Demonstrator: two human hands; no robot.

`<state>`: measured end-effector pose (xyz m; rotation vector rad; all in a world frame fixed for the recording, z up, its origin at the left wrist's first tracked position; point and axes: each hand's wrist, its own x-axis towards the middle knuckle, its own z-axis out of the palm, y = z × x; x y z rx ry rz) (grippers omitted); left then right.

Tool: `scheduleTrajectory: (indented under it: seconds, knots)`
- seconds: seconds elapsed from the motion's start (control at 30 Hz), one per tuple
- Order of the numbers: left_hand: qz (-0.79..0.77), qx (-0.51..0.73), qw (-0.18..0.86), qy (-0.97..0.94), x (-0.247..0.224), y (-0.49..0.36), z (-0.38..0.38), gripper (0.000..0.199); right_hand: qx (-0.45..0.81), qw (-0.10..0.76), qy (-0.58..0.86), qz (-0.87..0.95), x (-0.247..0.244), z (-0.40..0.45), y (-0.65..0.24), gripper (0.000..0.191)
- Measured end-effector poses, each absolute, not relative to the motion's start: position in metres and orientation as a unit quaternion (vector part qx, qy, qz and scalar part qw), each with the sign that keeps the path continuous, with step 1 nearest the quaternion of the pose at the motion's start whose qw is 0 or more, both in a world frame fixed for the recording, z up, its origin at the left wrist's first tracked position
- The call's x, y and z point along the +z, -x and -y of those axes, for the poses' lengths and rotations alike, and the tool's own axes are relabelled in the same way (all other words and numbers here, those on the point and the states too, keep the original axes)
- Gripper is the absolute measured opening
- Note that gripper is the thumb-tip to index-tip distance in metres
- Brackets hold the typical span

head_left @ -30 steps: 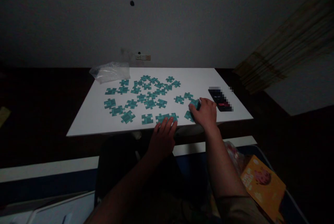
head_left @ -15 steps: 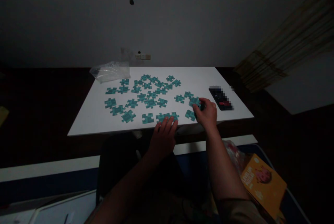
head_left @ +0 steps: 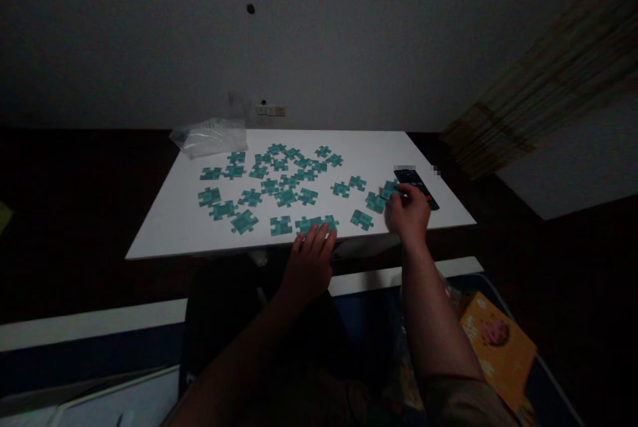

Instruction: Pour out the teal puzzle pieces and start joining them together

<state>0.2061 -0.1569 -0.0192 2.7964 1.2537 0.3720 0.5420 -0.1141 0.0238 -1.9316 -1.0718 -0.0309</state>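
Note:
Teal jigsaw pieces [head_left: 286, 198] lie scattered over the white table, some overlapping. My left hand [head_left: 312, 254] rests at the near edge with its fingers stretched out, fingertips touching a joined strip of pieces [head_left: 308, 224]. A single puzzle piece [head_left: 280, 226] lies just left of that strip. On the right side, my right hand [head_left: 411, 213] pinches a puzzle piece [head_left: 389, 188], which is tilted up beside the phone. Another loose piece [head_left: 375, 202] lies right by this hand, and one more [head_left: 361, 219] is nearer the table edge.
A dark phone [head_left: 409, 178] with a lit screen lies at the table's right, partly behind my right hand. At the back left is a clear plastic bag [head_left: 212, 137]. An orange box [head_left: 498, 347] sits low at the right, below the white tabletop [head_left: 169, 234].
My right hand has moved right, towards the phone, with a puzzle piece in its fingers. A piece it covered before now shows on the table. My left hand has stayed put.

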Motion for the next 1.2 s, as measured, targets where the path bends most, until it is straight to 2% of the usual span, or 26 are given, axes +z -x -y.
scheduleTrajectory:
  seconds: [0.1,0.17,0.3,0.4,0.47,0.53,0.67,0.83,0.93,1.07,1.2]
  knots:
    - [-0.406,0.124,0.035,-0.905,-0.02,-0.207,0.157,0.087,0.011,0.414,0.786,0.46,0.031,0.099,-0.54,0.032]
    - [-0.408,0.125,0.034,-0.904,-0.02,-0.206,0.157,0.092,0.024,0.394,0.785,0.478,0.035,0.091,-0.54,0.029]
    - [-0.408,0.128,0.032,-0.903,-0.022,-0.206,0.158,0.095,0.016,0.364,0.789,0.495,0.034,0.096,-0.535,0.035]
    - [-0.4,0.123,0.034,-0.907,-0.022,-0.205,0.159,0.085,0.007,0.316,0.804,0.503,0.029,0.112,-0.526,0.034]
    - [-0.399,0.124,0.035,-0.908,-0.022,-0.205,0.159,0.079,0.005,0.282,0.812,0.511,0.026,0.121,-0.52,0.041]
    - [-0.4,0.123,0.039,-0.907,-0.02,-0.204,0.16,0.076,0.004,0.277,0.814,0.511,0.026,0.125,-0.516,0.041]
    - [-0.398,0.125,0.036,-0.908,-0.021,-0.203,0.16,0.076,0.022,0.348,0.799,0.489,0.028,0.128,-0.512,0.034]
    - [-0.393,0.143,0.007,-0.908,-0.026,-0.204,0.158,0.075,0.088,0.529,0.756,0.377,0.022,0.135,-0.514,0.038]
    - [-0.395,0.146,-0.006,-0.907,-0.029,-0.205,0.158,0.076,0.046,0.608,0.729,0.311,0.022,0.137,-0.522,0.038]
    - [-0.399,0.159,-0.032,-0.902,-0.032,-0.206,0.159,0.075,0.015,0.606,0.735,0.304,0.029,0.127,-0.535,0.034]
    - [-0.397,0.158,-0.037,-0.903,-0.033,-0.205,0.159,0.076,0.097,0.531,0.748,0.386,0.034,0.106,-0.534,0.026]
